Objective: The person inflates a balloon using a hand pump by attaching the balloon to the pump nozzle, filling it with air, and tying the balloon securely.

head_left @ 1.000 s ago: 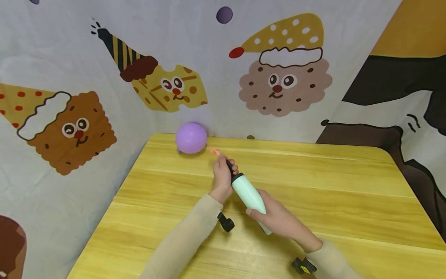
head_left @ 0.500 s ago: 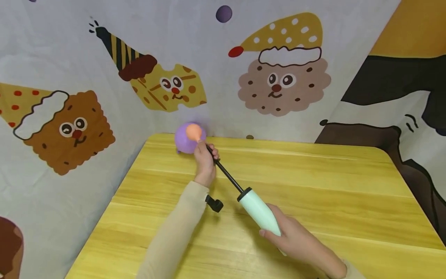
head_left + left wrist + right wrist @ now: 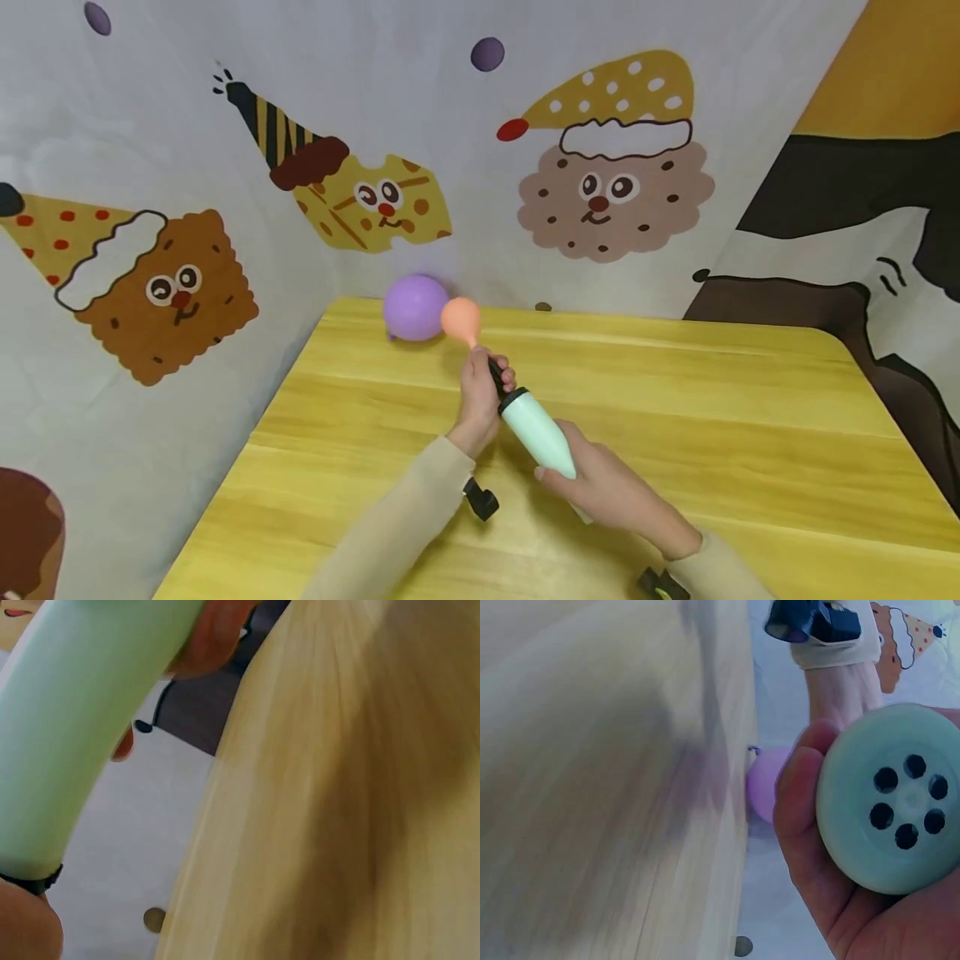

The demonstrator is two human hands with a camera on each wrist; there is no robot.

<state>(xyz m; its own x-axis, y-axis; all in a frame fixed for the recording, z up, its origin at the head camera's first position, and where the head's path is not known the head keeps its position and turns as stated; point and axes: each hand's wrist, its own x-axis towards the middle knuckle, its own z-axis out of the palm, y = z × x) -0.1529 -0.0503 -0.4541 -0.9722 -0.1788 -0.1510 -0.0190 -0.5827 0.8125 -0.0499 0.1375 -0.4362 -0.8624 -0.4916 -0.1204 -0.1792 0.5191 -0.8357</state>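
Observation:
A mint-green balloon pump with a black nozzle end slants across the middle of the head view. My left hand grips its black front end and pinches the neck of a small, partly inflated orange balloon there. Lower on the pump, my right hand wraps round the green barrel. The right wrist view shows the pump's round end, with several holes, in the right palm. In the left wrist view the green barrel fills the upper left. The pump's black rod is hidden, with barrel and front end close together.
An inflated purple balloon rests at the table's back left, just behind the orange one. The wooden table meets a cloth backdrop printed with cartoon biscuits. Small black cameras sit on the wrists.
The orange balloon has swelled from limp to a small ball. The pump was drawn out half a second ago, baring its rod, and is now pushed together again, both hands closer.

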